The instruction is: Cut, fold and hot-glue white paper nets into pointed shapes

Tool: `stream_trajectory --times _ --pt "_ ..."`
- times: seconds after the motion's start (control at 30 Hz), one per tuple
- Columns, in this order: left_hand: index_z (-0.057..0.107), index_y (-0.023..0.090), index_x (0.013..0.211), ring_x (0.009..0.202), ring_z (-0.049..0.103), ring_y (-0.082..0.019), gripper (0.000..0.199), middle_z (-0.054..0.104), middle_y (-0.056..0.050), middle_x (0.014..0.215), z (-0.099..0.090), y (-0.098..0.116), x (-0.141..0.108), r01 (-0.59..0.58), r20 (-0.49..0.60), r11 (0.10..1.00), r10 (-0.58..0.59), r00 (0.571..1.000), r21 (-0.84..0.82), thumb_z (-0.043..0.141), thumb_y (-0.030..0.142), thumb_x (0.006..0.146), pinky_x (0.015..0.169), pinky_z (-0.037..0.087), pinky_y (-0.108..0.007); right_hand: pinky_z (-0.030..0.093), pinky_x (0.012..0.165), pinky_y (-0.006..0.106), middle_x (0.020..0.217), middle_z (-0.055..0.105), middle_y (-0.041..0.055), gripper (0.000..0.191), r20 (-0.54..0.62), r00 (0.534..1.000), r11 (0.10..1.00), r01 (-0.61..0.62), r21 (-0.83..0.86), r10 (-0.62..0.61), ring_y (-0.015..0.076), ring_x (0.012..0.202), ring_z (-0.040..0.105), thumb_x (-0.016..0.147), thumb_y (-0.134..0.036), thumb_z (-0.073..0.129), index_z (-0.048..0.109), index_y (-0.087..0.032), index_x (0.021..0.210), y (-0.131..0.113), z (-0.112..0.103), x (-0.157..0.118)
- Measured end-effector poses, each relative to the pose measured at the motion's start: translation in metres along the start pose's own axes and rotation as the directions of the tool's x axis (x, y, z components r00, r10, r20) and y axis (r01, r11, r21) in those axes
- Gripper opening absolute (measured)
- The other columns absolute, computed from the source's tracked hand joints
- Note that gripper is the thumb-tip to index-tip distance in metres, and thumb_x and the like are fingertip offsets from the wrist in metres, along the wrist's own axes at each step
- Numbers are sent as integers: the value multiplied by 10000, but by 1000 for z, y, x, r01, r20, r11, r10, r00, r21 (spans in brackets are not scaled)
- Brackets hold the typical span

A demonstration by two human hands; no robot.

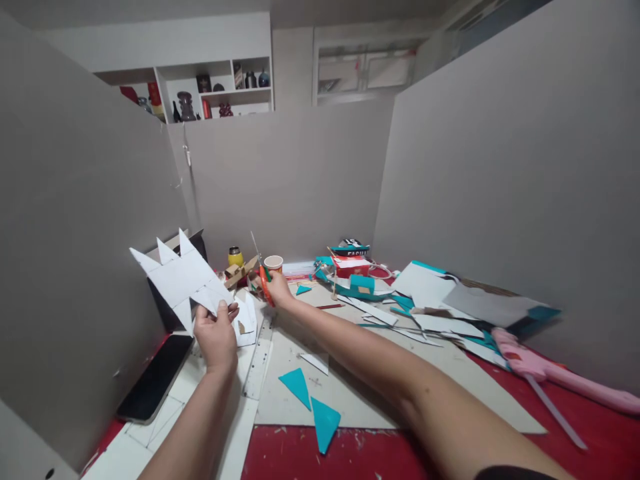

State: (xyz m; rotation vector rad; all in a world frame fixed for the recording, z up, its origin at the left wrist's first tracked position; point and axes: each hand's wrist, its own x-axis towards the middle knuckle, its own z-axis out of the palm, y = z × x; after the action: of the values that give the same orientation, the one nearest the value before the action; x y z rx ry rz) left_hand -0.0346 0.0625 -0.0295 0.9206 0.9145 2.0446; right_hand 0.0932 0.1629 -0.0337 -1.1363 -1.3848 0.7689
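Note:
My left hand (216, 339) pinches the lower right part of a white card cutout (177, 277) between thumb and fingers. The cutout is raised and tilted, with pointed triangular tips along its top and another point hanging below. Stretched towards the back of the table, my right hand (280, 291) is closed on a pair of scissors (265, 285) with orange and green handles, blades pointing up. Just behind the scissors stands a paper cup (273, 263). Two turquoise triangles (326, 423) lie near the front edge of the grey board (360, 400).
A black phone (156, 379) lies at the left, by a clear ruler (259, 363). White and turquoise card scraps (450, 323) pile up at the right, near a pink glue gun (525, 360). At the back are a yellow jar (235, 257) and a red box (350, 268). Grey partitions (285, 180) enclose the table.

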Motion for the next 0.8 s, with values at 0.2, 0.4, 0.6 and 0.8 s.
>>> stream_trajectory --times 0.2,0.4,0.6,0.8 --pt "594 155 869 622 671 -107 211 658 12 769 6 9 -9 153 113 987 -146 983 -51 693 200 688 650 563 -246 479 517 251 725 572 0 290 30 998 998 -46 -48 48 118 572 546 858 -403 597 566 -121 916 -7 -64 -40" --pt "636 140 847 672 679 -119 215 663 1 789 12 28 -21 258 251 960 -224 942 -112 742 212 673 652 563 -232 342 411 215 537 367 -79 361 247 969 996 12 -86 9 85 427 387 836 -512 554 408 -205 717 -25 -110 -123" --pt "666 164 892 690 677 -115 198 690 -8 824 18 48 -41 283 359 950 -222 907 -128 739 203 712 670 565 -227 367 548 259 682 449 -18 324 493 864 914 274 -300 -98 123 583 378 890 -510 431 397 -201 799 -30 -137 -176" --pt "683 188 941 674 664 -99 220 713 -15 873 23 59 -54 284 389 952 -222 894 -110 739 210 730 676 566 -223 309 533 246 653 427 -28 331 540 839 899 283 -334 -64 116 572 333 891 -506 439 386 -202 770 -33 -139 -180"
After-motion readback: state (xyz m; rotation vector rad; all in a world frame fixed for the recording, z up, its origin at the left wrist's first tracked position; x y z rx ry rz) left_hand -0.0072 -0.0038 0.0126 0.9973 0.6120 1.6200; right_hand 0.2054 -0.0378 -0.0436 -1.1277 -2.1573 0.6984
